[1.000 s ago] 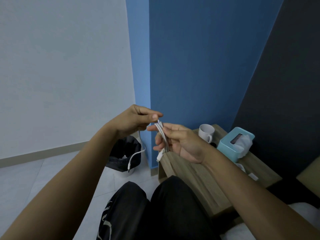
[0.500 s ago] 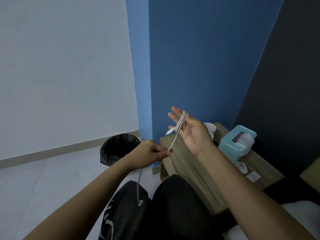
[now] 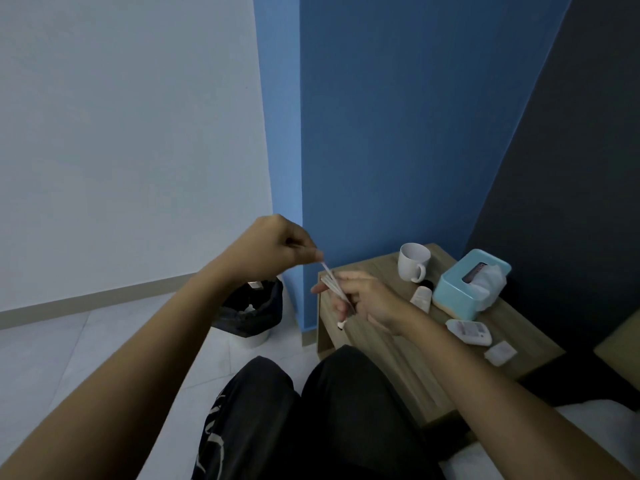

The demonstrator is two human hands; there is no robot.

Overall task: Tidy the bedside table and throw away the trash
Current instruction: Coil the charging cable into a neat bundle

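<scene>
Cable pinched between left hand and right hand.

White cable held folded in right hand, one plug hanging below fingers. Cable's free end pinched by left hand, raised above right. Detail blurred; loops possibly wound around fingers. On bedside table: white mug, teal tissue box, small tube, white packet, small sachet. Black-lined trash bin on floor, left of table.

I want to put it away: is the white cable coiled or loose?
Coiled: the cable lies in loops across the right hand; the left hand pinches its end.
</scene>
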